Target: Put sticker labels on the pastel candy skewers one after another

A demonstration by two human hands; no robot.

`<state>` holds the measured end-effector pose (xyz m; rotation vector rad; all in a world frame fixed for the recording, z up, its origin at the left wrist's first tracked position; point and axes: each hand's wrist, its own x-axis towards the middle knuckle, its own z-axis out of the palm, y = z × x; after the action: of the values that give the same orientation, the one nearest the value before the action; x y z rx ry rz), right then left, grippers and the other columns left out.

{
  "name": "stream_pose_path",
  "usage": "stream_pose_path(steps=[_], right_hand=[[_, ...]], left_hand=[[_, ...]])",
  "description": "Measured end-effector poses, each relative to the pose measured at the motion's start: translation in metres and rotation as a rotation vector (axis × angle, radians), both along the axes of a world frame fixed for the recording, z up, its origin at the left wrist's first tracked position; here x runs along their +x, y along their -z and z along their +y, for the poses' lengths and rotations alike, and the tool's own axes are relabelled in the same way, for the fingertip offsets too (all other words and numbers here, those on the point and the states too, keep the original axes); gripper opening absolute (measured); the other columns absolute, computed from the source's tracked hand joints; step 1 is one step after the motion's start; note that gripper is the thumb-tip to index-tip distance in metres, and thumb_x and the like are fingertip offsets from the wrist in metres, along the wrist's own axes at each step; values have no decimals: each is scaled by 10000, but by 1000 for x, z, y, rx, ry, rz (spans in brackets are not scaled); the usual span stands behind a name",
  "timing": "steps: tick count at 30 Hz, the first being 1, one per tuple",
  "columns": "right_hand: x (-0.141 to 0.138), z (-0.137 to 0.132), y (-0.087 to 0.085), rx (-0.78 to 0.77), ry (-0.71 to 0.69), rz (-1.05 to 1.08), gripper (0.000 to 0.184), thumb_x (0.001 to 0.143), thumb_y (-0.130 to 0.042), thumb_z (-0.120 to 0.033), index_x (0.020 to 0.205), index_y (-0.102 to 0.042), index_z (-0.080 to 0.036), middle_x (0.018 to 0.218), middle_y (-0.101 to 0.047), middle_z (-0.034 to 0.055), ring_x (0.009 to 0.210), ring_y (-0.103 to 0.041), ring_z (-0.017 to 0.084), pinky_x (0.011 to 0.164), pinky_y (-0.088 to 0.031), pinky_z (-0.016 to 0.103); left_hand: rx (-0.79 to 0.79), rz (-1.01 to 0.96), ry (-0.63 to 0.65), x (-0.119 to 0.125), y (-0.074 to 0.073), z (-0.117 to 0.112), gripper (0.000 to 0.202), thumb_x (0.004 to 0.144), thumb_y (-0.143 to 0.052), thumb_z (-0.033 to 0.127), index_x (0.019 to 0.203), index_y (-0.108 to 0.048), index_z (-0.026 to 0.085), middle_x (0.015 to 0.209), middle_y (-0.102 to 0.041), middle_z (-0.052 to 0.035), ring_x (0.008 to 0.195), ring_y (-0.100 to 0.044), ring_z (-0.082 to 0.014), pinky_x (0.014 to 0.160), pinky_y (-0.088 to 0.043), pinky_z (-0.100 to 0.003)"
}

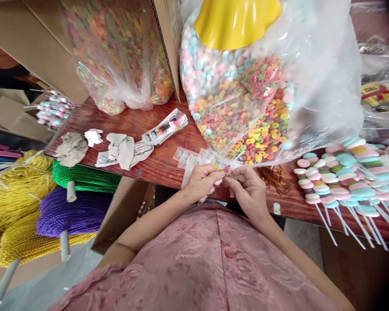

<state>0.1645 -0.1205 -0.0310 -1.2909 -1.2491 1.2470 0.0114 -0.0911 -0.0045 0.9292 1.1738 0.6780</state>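
My left hand [203,180] and my right hand [248,188] meet at the near edge of a wooden table [155,162]. Both are closed in a pinch around a small wrapped candy piece with a thin gold tie [225,172]; most of it is hidden by my fingers. Small clear printed bags [191,157] lie on the table just beyond my left hand. A loose heap of gold ties [274,177] lies right of my right hand. Finished candy sticks [346,177] are piled at the right.
A big clear bag of coloured ring candies [243,108] with a yellow scoop [236,19] stands behind my hands. Another candy bag [123,56] sits in a cardboard box at the back left. Crumpled cloths [123,151] lie on the table. Spools of yellow, green and purple cord [52,203] are at the lower left.
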Motion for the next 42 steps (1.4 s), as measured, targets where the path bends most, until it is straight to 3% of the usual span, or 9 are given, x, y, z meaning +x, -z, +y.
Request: stream_pose_path(steps=[5,10,15,20,24,30,34,37,42], right_hand=[[9,6,1,-312,-89,450,316,633,-841,-388,726,-619,-184,597,-618,-26,431,-417,59,445,-318,218],[23,17,-1,-310,-232,394,326,617,-845,-425,667,-634,-181,537,-542,-41,431,-359,58,429,-288,220],[38,14,-23,355,-346,-234,138,857,-608,-237,752,-689,-198,685,-670,28,611,-583,141,574,-458,277],[48,8,-40,1068,-529,-544,275,922,-453,-115,1056,-673,-213,816,-710,62,706,-640,158,638,-504,302],[49,15,-46,1216,-757,-515,268,951,-472,-129,1152,-627,-214,807,-706,49,688,-617,148,630,-489,301],[45,18,-58,1250,-835,-622,248,1002,-377,-145,1038,-622,-148,768,-653,49,658,-544,142,593,-412,297],[46,15,-61,1286,-821,-773,281,1005,-350,-145,921,-618,-140,752,-614,42,652,-503,146,601,-360,307],[46,15,-54,1254,-746,-899,260,986,-385,-143,852,-607,-161,726,-580,26,629,-465,142,599,-319,310],[42,30,-45,866,-457,-858,212,902,-425,-139,738,-553,-180,672,-531,13,585,-418,130,556,-279,290]], left_hand=[[-30,6,101,-2,-1,5,314,765,-713,408,645,-586,148,502,-518,50,309,-381,-28,259,-243,-137],[-106,-14,227,-2,-17,16,266,738,-739,345,620,-627,135,480,-548,31,301,-391,-30,275,-236,-126],[-291,-230,438,-7,-20,18,184,668,-749,271,595,-685,114,521,-643,-52,368,-531,-96,323,-368,-157],[-454,-366,677,-12,-15,13,181,568,-811,268,553,-691,133,538,-673,-80,387,-555,-146,325,-420,-223],[-505,-359,857,-9,-17,11,201,545,-842,294,530,-702,151,490,-643,-77,376,-529,-154,317,-414,-247],[-469,-349,1097,-1,-11,22,282,577,-865,353,634,-716,120,609,-696,-57,491,-603,-160,402,-477,-255],[-250,-159,1298,-9,-14,50,323,689,-787,435,835,-728,153,659,-685,1,574,-595,-130,525,-494,-242],[111,221,1438,-18,-41,68,290,728,-739,429,778,-703,145,650,-647,-3,606,-567,-138,575,-465,-259],[1275,956,858,-12,-90,25,162,882,-522,175,882,-677,129,928,-673,-106,909,-585,-236,776,-463,-385]])
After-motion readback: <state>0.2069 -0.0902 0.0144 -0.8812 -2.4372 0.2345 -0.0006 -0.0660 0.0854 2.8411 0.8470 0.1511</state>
